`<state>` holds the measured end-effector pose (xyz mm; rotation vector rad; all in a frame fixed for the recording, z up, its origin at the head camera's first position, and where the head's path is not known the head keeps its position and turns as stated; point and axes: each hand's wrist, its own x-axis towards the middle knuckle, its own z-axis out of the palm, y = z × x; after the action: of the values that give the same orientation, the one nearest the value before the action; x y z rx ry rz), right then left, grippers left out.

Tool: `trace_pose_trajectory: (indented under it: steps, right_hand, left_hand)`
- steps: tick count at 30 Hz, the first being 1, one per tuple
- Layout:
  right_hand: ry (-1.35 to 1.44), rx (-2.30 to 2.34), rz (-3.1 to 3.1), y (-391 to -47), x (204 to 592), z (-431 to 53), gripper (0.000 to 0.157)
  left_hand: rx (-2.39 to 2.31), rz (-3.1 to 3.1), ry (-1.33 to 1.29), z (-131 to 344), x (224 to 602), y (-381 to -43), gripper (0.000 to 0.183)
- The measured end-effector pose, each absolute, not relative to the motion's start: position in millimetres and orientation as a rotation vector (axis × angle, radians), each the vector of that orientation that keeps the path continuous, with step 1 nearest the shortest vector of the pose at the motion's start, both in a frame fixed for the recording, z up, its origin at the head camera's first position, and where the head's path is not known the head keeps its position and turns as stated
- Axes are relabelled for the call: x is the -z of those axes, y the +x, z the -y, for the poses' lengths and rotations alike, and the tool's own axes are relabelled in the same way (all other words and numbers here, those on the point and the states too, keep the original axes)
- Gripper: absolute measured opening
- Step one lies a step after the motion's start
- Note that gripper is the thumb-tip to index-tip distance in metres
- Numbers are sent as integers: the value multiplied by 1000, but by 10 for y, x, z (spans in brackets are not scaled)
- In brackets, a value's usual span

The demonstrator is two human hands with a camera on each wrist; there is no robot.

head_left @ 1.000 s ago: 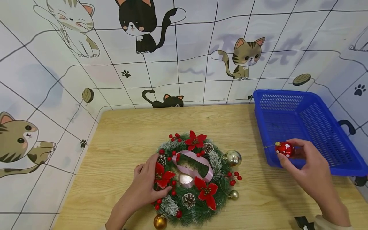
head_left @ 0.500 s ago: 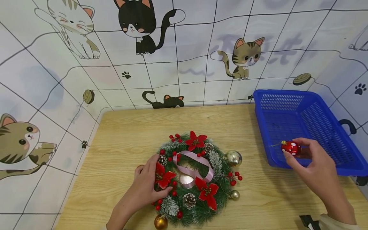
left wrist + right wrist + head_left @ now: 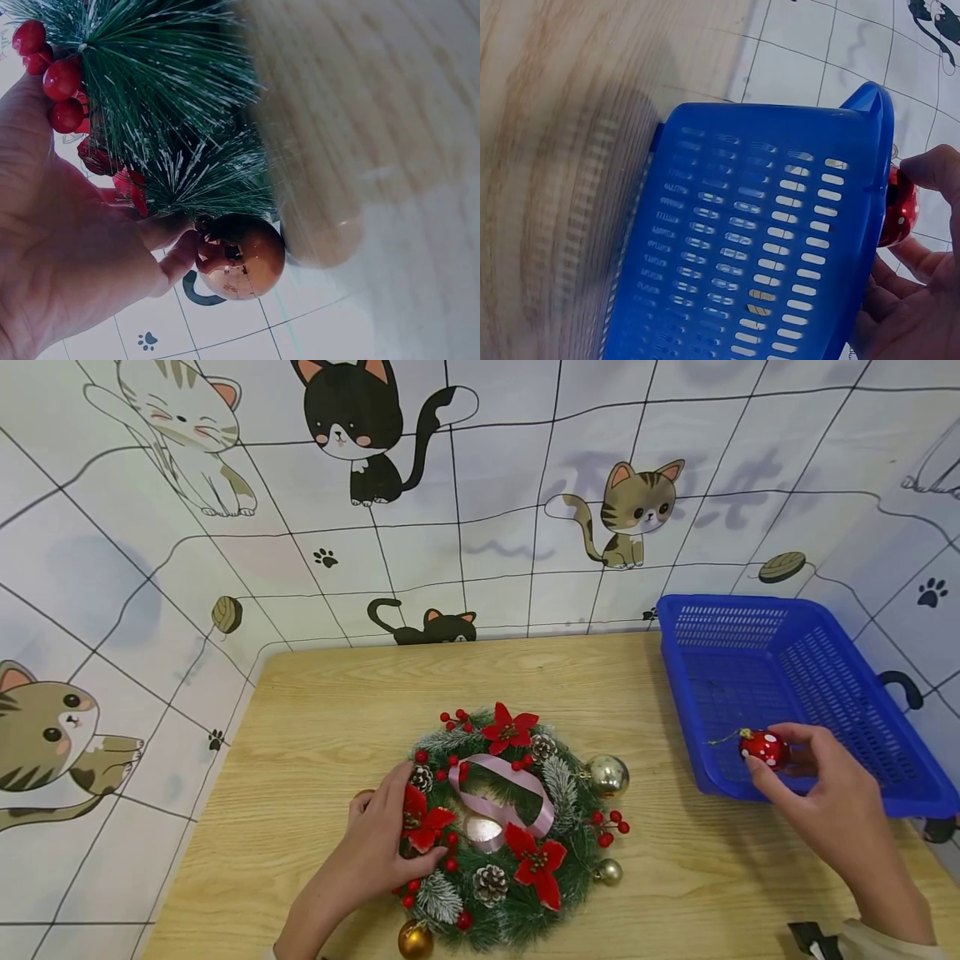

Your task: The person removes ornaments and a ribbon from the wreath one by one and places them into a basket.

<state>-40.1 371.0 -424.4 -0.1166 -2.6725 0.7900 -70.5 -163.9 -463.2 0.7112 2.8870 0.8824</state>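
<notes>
A green Christmas wreath (image 3: pixel 513 925) lies on the table, dressed with red poinsettias (image 3: pixel 537 862), pine cones (image 3: pixel 491 885), red berries and a pink ribbon (image 3: pixel 536 782). My left hand (image 3: pixel 378 839) grips its left side, thumb on top of the greenery. In the left wrist view, fingertips of that hand touch a shiny copper-coloured bauble (image 3: pixel 241 259) at the wreath's edge. Between thumb and fingers, my right hand (image 3: pixel 832 797) pinches a red Christmas bauble (image 3: pixel 763 749) with white dots and a gold hanging thread. It is held over the near left part of the blue basket (image 3: pixel 678 718).
The basket stands on the right of the wooden table (image 3: pixel 337 710). Silver-gold baubles (image 3: pixel 607 775) stick out from the wreath's right side, and a gold bauble (image 3: pixel 416 939) from its front left. A cat-patterned wall covering (image 3: pixel 495 585) closes the back and sides.
My right hand has moved a little to the right with the red bauble, from the basket's left rim to over its inside. The left hand and the wreath have stayed in place.
</notes>
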Motion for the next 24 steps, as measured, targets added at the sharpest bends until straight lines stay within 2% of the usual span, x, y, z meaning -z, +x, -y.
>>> trace_pose_trajectory:
  steps: [18,24]
  right_hand:
    - [-243,-707,2794,-401,4285,-3819,61]
    - [-291,-687,2873,-438,4293,-3860,67]
  left_hand:
    - [-908,-2863,696,1650,4639,-716,116]
    - [-918,-2862,711,1652,4622,-715,113]
